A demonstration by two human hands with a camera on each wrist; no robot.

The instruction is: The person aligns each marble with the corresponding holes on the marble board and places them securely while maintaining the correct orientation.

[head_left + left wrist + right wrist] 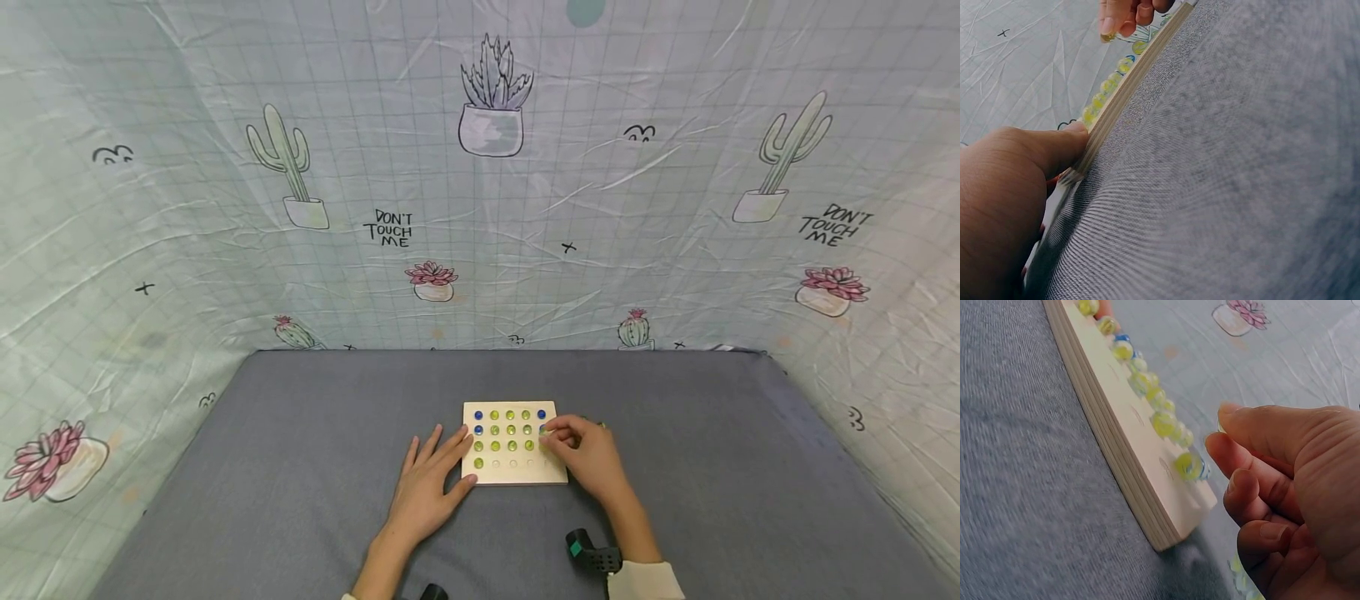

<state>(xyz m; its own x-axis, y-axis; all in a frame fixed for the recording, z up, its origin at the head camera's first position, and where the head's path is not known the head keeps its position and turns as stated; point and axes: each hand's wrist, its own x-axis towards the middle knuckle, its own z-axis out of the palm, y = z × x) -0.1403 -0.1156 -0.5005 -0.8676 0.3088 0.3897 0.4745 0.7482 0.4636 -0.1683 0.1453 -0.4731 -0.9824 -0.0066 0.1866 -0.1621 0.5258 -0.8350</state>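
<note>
A pale wooden board [517, 476] with rows of round hollows lies on the grey cloth. Yellow-green marbles [511, 430] fill most of the upper rows, with blue marbles [478, 415] at the sides. In the front row a marble [478, 463] sits at the left end, and bare hollows follow it. My left hand [426, 492] rests with spread fingers at the board's left edge, its thumb touching the near corner. Over the board's right side, my right hand [588, 454] pinches a yellowish marble [1107, 38] between thumb and forefinger; the fingers mostly hide it.
More greenish marbles [1244, 578] lie beyond my right hand, partly hidden by it. Grey cloth [300, 467] covers the table around the board. A printed curtain [480, 208] with cactus drawings hangs behind and at both sides. A black wrist device [592, 554] is near my right forearm.
</note>
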